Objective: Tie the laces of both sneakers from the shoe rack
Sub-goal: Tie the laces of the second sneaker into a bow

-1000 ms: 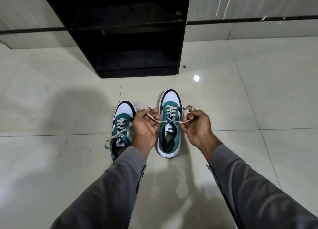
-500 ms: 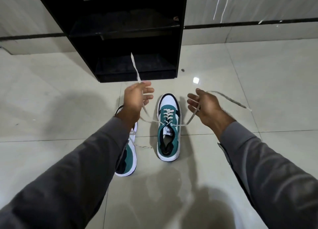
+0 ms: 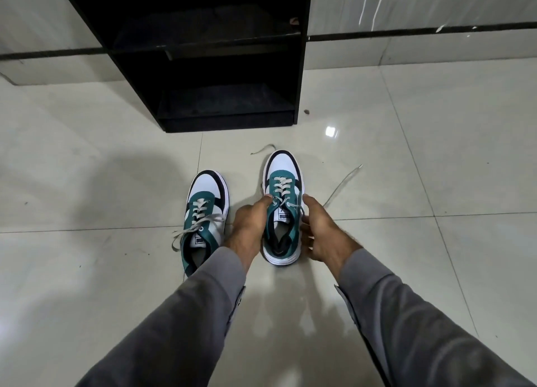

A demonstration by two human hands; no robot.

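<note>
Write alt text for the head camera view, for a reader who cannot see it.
Two bare hands, left hand and right hand, flank the right-hand teal, white and black sneaker on the glossy tiled floor, its loose cream laces trailing untied. A matching sneaker sits left; a black shoe rack stands behind.

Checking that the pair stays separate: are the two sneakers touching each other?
Apart. The head view shows bare floor tile and the left hand between the left sneaker and the right sneaker.

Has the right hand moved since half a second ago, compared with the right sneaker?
Yes. The right hand came down from beside the toe to the right sneaker's collar; the lace end it held up lies on the floor.
</note>
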